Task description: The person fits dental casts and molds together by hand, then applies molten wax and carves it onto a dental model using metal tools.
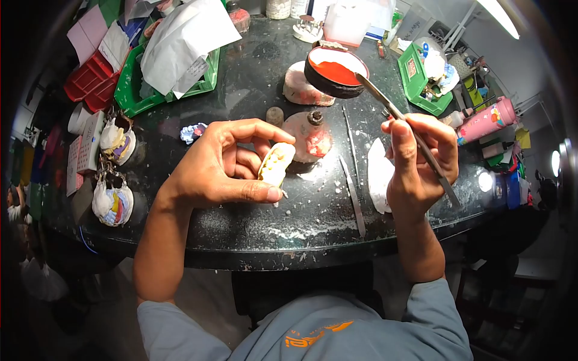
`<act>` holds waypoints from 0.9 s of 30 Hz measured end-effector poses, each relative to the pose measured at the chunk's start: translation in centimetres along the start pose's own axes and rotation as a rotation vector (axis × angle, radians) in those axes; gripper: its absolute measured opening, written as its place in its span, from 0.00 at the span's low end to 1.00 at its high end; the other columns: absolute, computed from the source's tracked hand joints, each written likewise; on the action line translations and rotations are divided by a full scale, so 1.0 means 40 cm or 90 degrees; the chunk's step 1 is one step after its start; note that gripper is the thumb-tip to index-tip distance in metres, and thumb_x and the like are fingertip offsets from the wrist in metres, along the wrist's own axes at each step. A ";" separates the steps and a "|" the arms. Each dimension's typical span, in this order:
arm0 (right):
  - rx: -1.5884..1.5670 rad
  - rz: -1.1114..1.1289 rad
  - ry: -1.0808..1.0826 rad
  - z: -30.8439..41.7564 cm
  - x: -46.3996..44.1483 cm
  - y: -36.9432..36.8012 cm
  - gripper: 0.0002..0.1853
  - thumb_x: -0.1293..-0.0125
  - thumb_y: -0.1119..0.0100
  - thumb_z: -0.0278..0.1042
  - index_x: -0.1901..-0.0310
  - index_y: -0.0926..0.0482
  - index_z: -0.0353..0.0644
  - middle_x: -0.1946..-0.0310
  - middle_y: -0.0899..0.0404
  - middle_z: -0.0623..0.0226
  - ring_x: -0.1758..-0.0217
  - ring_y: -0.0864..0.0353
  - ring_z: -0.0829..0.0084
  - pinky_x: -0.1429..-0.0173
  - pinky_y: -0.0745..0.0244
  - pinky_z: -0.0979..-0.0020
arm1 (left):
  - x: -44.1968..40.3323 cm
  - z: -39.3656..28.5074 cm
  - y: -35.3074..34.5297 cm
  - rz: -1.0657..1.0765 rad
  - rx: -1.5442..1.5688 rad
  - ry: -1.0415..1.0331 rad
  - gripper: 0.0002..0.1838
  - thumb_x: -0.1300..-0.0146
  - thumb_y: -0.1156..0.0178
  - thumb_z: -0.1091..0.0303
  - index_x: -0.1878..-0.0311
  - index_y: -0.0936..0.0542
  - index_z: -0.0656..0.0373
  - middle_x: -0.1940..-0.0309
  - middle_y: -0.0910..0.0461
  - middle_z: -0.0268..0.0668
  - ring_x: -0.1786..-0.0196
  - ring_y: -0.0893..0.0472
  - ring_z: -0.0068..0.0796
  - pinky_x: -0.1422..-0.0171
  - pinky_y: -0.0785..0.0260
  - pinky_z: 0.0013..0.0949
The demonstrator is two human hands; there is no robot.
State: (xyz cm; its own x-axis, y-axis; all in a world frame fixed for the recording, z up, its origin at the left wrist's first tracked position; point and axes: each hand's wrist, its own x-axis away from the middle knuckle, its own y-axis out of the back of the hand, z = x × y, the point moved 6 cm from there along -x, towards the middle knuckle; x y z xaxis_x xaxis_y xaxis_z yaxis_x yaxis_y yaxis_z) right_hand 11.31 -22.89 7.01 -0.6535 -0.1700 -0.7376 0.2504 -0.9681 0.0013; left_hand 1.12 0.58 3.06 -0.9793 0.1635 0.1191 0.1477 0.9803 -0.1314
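My left hand (211, 165) is closed around a small cream dental cast (277, 165), its thumb and index finger gripping the ends. A row of teeth shows along the upper face. In a closed grip, my right hand (415, 159) holds a metal wax knife (382, 96) slantwise. The blade tip reaches the rim of a round dark tin (337, 89) with red wax inside; whether it touches the wax I cannot tell. Between the hands and beyond them stands a glass spirit lamp (304, 135) with a dark wick holder; no flame is visible. A small stopper-like piece (274, 115) stands beside it.
Two slim metal instruments, one a flat-bladed knife (354, 201), lie before a crumpled white paper (379, 177). Mounted dental casts (112, 198) stand at left. Green trays (129, 90) sit at the back left, another green box (412, 75) and a pink bottle (489, 120) at right.
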 end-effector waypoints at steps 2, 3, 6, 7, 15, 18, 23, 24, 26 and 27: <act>0.000 -0.004 -0.036 -0.001 -0.014 0.003 0.12 0.34 0.32 0.16 0.51 0.22 0.32 0.60 0.17 0.64 0.61 0.18 0.81 0.55 0.23 0.80 | 0.000 -0.002 -0.002 -0.003 -0.003 0.000 0.39 0.53 0.23 0.80 0.35 0.26 0.74 0.53 0.20 0.40 0.54 0.12 0.27 0.51 0.17 0.23; -0.007 -0.009 -0.054 -0.005 -0.017 0.007 0.12 0.34 0.32 0.16 0.52 0.21 0.32 0.60 0.17 0.64 0.61 0.18 0.81 0.54 0.23 0.80 | -0.001 -0.003 -0.002 0.000 -0.003 -0.001 0.38 0.53 0.23 0.80 0.36 0.26 0.74 0.53 0.20 0.39 0.54 0.12 0.27 0.52 0.16 0.23; 0.010 -0.004 -0.044 -0.005 -0.026 0.015 0.12 0.34 0.32 0.16 0.51 0.21 0.32 0.60 0.18 0.65 0.59 0.18 0.81 0.54 0.23 0.79 | -0.001 -0.002 0.002 0.001 0.001 -0.004 0.38 0.53 0.24 0.80 0.36 0.26 0.74 0.53 0.22 0.38 0.55 0.12 0.27 0.54 0.16 0.23; 0.022 -0.009 -0.024 -0.002 -0.029 0.019 0.12 0.35 0.32 0.16 0.52 0.21 0.32 0.60 0.18 0.65 0.59 0.18 0.81 0.54 0.23 0.79 | -0.002 -0.002 0.003 0.000 0.003 -0.005 0.38 0.53 0.24 0.80 0.36 0.26 0.74 0.53 0.22 0.38 0.55 0.12 0.27 0.55 0.16 0.23; 0.033 -0.105 0.032 0.003 -0.044 0.054 0.10 0.35 0.33 0.18 0.53 0.21 0.32 0.64 0.19 0.68 0.64 0.20 0.83 0.59 0.26 0.81 | 0.000 -0.001 0.011 -0.033 0.006 -0.010 0.39 0.54 0.23 0.77 0.36 0.26 0.73 0.53 0.23 0.38 0.58 0.13 0.25 0.56 0.17 0.23; 0.119 -0.059 -0.028 -0.008 -0.084 0.087 0.02 0.36 0.38 0.20 0.62 0.21 0.35 0.74 0.21 0.72 0.72 0.25 0.85 0.67 0.31 0.80 | -0.001 -0.007 0.010 -0.026 0.023 -0.041 0.34 0.49 0.22 0.80 0.37 0.24 0.69 0.55 0.21 0.35 0.60 0.17 0.16 0.61 0.23 0.16; 0.206 0.205 -0.320 -0.101 -0.119 0.147 0.10 0.40 0.37 0.26 0.77 0.26 0.39 0.83 0.27 0.78 0.79 0.33 0.87 0.75 0.41 0.77 | 0.001 -0.004 0.022 -0.038 0.011 -0.050 0.36 0.50 0.23 0.80 0.35 0.25 0.70 0.54 0.19 0.37 0.61 0.17 0.17 0.60 0.22 0.18; 0.224 0.197 -0.303 -0.108 -0.117 0.149 0.12 0.39 0.37 0.28 0.78 0.27 0.40 0.83 0.29 0.80 0.80 0.36 0.87 0.76 0.44 0.76 | 0.001 -0.003 0.020 -0.040 0.010 -0.050 0.37 0.51 0.23 0.80 0.35 0.26 0.70 0.54 0.19 0.37 0.60 0.16 0.18 0.60 0.22 0.18; 0.280 0.246 -0.295 -0.125 -0.111 0.137 0.12 0.42 0.36 0.30 0.79 0.28 0.39 0.84 0.30 0.77 0.80 0.35 0.86 0.76 0.42 0.75 | 0.000 -0.005 0.015 -0.040 0.016 -0.054 0.37 0.51 0.23 0.80 0.35 0.26 0.71 0.53 0.19 0.38 0.59 0.15 0.20 0.58 0.20 0.19; 0.325 0.268 -0.280 -0.140 -0.104 0.129 0.13 0.44 0.35 0.31 0.80 0.28 0.38 0.85 0.30 0.74 0.80 0.34 0.84 0.76 0.41 0.74 | 0.000 -0.005 0.015 -0.040 0.017 -0.055 0.38 0.51 0.24 0.80 0.34 0.27 0.71 0.53 0.19 0.39 0.59 0.15 0.20 0.57 0.20 0.20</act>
State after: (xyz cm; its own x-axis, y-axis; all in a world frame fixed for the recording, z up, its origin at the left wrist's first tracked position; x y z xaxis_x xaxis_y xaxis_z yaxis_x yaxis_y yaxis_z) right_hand 19.31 -26.16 6.31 -0.8259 -0.4940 -0.2717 0.2498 -0.7527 0.6091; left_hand 1.23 1.18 3.19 -0.9950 0.0903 0.0428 0.0828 0.9848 -0.1525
